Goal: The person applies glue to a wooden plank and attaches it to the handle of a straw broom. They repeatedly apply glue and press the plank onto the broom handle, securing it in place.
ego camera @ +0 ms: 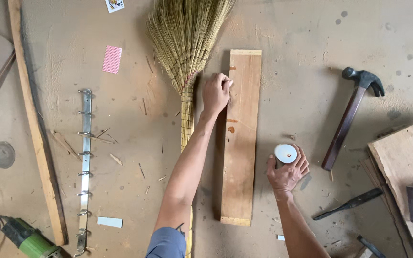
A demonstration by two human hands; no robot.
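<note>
The left hand (216, 91) presses clenched fingers on the wooden plank (241, 143), at its ten o'clock edge. The right hand (288, 172) grasps a white-topped can (285, 154), hammer (352, 114) at two o'clock.

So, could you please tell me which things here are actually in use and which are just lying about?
In use: wooden board under the left hand; white-topped can in the right hand.

Lying about: broom, hammer, hook rail, green power tool.

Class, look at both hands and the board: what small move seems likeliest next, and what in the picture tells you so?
Probably the right hand brings the small white-topped container over to the wooden board. The left hand is already pressed on the board's upper left edge, while the container is gripped just beside it.
</note>
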